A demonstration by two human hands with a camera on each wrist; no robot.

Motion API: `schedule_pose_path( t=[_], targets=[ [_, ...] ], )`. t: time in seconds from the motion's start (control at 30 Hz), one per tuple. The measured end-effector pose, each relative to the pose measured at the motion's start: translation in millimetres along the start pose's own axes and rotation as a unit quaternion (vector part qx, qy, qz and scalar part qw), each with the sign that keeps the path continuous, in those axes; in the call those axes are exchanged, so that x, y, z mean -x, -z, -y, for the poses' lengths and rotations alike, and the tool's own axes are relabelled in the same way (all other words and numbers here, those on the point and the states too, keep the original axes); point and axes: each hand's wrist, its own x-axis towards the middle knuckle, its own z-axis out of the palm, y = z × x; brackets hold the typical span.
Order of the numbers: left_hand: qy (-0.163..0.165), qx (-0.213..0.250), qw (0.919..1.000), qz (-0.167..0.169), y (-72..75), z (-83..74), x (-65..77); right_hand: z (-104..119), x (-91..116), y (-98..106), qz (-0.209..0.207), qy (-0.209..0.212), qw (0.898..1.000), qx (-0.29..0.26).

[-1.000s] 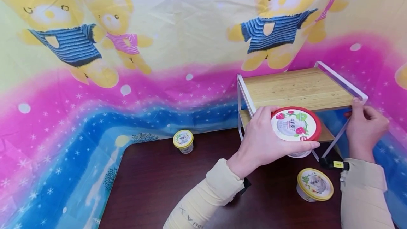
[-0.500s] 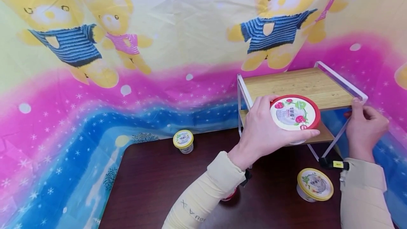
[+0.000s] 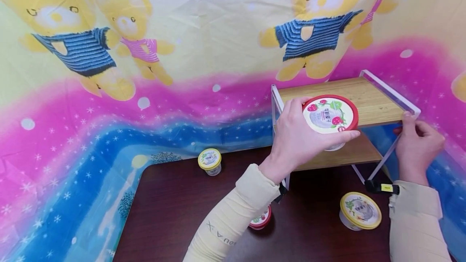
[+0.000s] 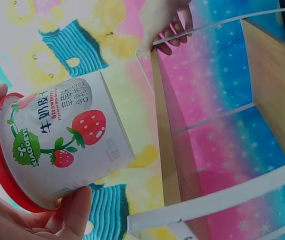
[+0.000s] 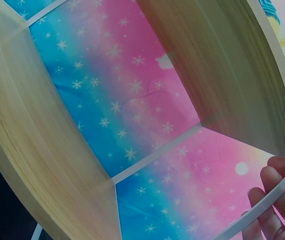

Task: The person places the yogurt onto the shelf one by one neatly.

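Observation:
My left hand [image 3: 300, 140] grips a red-lidded paper cup [image 3: 329, 116], its thumb along the near side of the lid. The white cup wall with strawberries [image 4: 77, 130] shows in the left wrist view. In that view a gap parts the cup's base from the upper board [image 4: 165, 135] of a two-tier shelf rack; in the head view the cup overlaps the front of the upper shelf [image 3: 378, 96]. My right hand [image 3: 418, 144] holds the rack's white metal frame [image 3: 395, 90] at the front right corner, fingers curled behind the post [image 5: 272, 200] in the right wrist view.
On the dark wooden table [image 3: 174, 213] stand a yellow-lidded cup [image 3: 210, 161] at the back and another yellow-lidded cup [image 3: 360, 211] at front right. A second red-lidded cup [image 3: 261, 218] is partly hidden by the left sleeve. The lower shelf [image 3: 338, 155] lies beneath the upper one.
My left hand has raised the red-lidded cup and carried it slightly left, up over the front of the upper shelf. The red-lidded cup on the table has come into view. My right hand stays put.

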Motion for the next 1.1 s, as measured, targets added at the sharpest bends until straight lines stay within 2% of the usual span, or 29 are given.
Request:
schedule_pose_path(
  t=[0.2,0.5,0.8,1.1],
  targets=[
    [0.023,0.002,0.9997,0.006,2.6,-1.4,-10.3,-3,-3,0,0.001,-0.001,1.0,0.002],
    [0.032,-0.018,0.9993,0.006,8.7,-5.9,-24.8,-4,-4,1,0.005,-0.004,1.0,0.0],
    [0.044,-0.012,0.9989,0.014,13.9,-8.2,-37.2,-3,-4,1,0.008,-0.004,1.0,0.003],
    [0.061,-0.042,0.997,0.024,11.1,-6.5,-48.2,-6,-5,1,0.006,0.003,1.0,0.011]
  ],
)
